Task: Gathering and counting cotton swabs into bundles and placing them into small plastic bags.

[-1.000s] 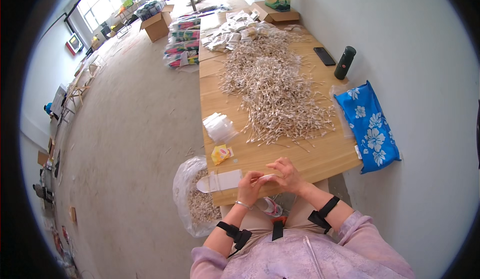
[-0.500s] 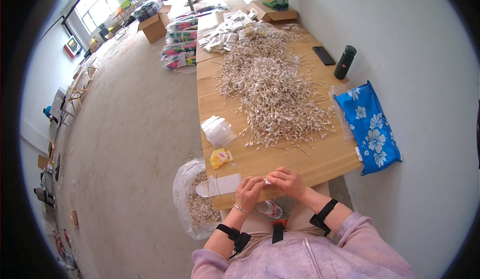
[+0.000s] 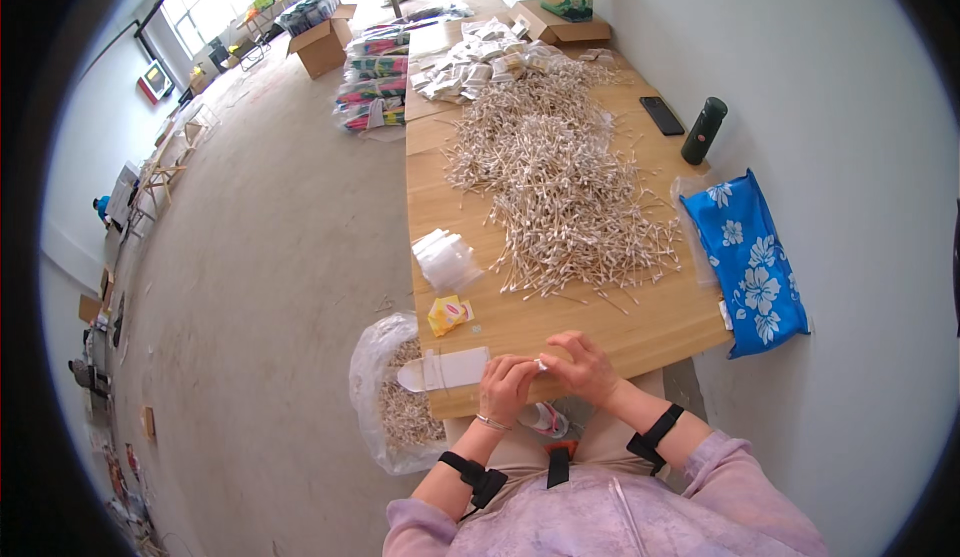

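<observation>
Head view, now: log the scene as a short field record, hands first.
left hand: fingers closed on small white item
right hand: thumb close to it, contact unclear
table, middle: heap of cotton swabs
table, left: clear bags, yellow packet
table, right: phone, dark bottle, blue floral pack

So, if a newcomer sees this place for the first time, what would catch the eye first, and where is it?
Most likely the large heap of cotton swabs, spread over the middle of the wooden table. Next may come the bright blue package with white flowers, at the table's right edge by the wall. Then, above the near edge, a small white piece at the person's left grip.
</observation>
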Demonstrator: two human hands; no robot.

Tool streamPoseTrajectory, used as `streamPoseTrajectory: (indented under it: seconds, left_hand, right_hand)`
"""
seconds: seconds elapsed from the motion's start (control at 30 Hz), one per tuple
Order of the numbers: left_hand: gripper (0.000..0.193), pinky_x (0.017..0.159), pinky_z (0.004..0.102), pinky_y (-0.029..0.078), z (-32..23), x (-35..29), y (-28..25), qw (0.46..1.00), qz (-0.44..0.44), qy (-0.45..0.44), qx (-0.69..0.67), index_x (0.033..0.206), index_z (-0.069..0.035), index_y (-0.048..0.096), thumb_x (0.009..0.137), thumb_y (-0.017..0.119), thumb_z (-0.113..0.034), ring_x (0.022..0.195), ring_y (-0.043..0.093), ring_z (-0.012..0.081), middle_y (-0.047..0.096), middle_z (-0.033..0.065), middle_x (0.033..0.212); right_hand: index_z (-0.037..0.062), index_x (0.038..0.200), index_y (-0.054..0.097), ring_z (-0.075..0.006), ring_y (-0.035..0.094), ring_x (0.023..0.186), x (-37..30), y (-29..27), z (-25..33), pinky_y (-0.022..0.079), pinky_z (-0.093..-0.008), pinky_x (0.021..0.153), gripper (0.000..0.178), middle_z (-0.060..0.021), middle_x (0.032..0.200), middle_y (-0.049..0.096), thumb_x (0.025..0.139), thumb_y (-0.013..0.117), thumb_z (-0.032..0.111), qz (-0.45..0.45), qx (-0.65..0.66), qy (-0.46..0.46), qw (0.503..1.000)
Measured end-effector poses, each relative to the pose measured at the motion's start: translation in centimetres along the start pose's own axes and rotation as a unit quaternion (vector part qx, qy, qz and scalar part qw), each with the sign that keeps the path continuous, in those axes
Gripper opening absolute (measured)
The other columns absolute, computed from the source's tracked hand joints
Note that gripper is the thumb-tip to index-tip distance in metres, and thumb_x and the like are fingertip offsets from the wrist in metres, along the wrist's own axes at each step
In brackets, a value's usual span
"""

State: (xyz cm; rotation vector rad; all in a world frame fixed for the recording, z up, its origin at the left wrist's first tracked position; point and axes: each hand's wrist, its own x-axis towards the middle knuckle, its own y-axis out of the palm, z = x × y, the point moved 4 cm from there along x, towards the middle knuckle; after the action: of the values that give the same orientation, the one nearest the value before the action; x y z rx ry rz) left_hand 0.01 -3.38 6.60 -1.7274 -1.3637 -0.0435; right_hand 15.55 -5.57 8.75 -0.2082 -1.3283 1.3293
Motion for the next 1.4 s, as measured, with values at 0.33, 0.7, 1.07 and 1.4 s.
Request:
streamPoseTrajectory:
  seconds: [0.33,0.7,1.07,1.4]
  left_hand:
    - [0.012,0.068,0.0346,0.047,0.3,1.5,-1.6,0.999,-0.006,-0.037,-0.032,0.075,-0.007,0.065,0.069,0.075,-0.010,0.075,0.058,0.0247,0.063,0.0064,0.077]
    - [0.011,0.061,0.0316,0.046,2.2,1.2,-3.5,0.981,0.125,-0.102,-0.103,0.076,-0.004,0.066,0.073,0.074,-0.011,0.065,0.058,0.0220,0.064,0.0089,0.071]
    - [0.013,0.064,0.0226,0.048,9.8,-5.6,0.2,0.847,0.091,-0.406,-0.330,0.089,-0.001,0.067,0.085,0.064,-0.014,0.071,0.060,0.0068,0.067,0.0023,0.079]
    - [0.014,0.064,0.0211,0.049,10.0,-5.5,0.6,0.821,0.071,-0.437,-0.360,0.092,-0.001,0.066,0.085,0.065,-0.013,0.072,0.061,0.0069,0.068,0.0022,0.080]
  right_hand:
    - [0.0118,0.083,0.065,-0.0244,0.053,0.079,1.3,0.5,-0.8,0.047,-0.0343,0.071,0.011,-0.0057,0.078,0.055,0.074,0.067,0.018,0.119,0.119,0.081,0.982]
    - [0.0084,0.085,0.065,-0.0301,0.058,0.083,2.4,2.3,-0.2,0.046,-0.0381,0.071,0.010,-0.0116,0.084,0.058,0.082,0.063,0.017,0.240,0.270,0.141,0.922]
    - [0.0041,0.077,0.062,-0.0108,0.057,0.049,7.6,1.1,-6.9,0.046,-0.0260,0.046,0.012,-0.0022,0.065,0.060,0.084,0.062,0.013,0.233,0.417,0.305,0.824]
    - [-0.0003,0.107,0.062,-0.0128,0.061,0.072,15.4,4.7,-12.0,0.051,-0.0268,0.060,0.029,-0.0069,0.081,0.065,0.083,0.067,0.015,0.094,0.409,0.405,0.812]
